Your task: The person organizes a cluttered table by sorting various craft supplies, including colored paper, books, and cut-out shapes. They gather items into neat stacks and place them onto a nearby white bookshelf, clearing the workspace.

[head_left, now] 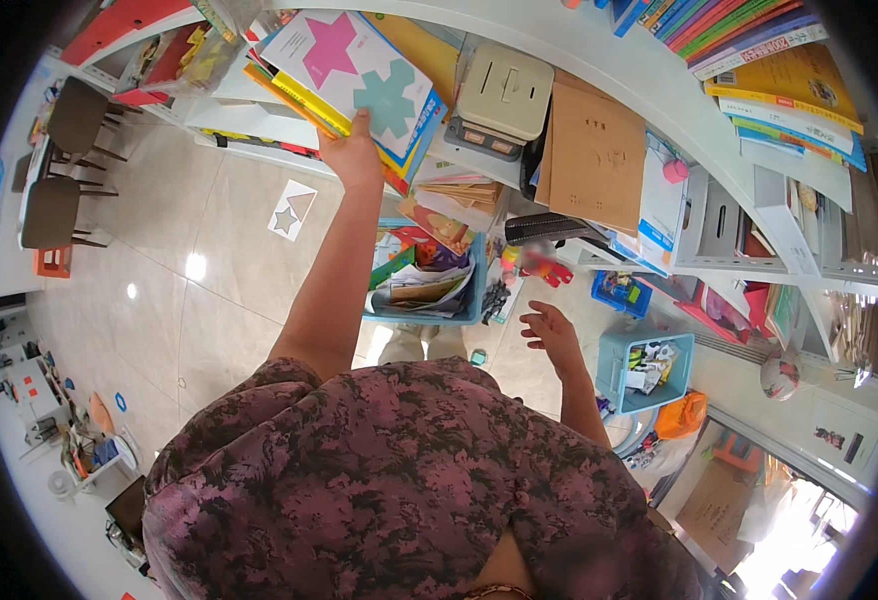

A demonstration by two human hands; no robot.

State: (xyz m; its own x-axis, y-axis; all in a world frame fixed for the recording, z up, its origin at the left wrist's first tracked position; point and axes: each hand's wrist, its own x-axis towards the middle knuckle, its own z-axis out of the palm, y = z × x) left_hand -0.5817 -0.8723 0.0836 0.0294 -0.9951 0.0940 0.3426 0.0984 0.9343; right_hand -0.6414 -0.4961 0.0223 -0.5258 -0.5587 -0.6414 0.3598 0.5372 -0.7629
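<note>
My left hand (352, 158) reaches up to the shelf and grips the near edge of a stack of thin books and sheets (347, 75). Its thumb lies on the top white sheet, which carries a pink star and a teal cog-like shape; the other fingers are mostly hidden by the stack. Yellow and blue covers show underneath. With nothing in it, my right hand (551, 335) hangs in the air with its fingers apart, over the floor beside a light blue bin (480, 292) full of papers and booklets.
A beige box (505, 90) and brown folders (595, 150) share the shelf. Books (784, 85) fill the upper right. A second blue bin (607, 372) and an orange bag (681, 415) stand at right. A loose card (292, 210) lies on the floor; brown chairs (77, 120) stand left.
</note>
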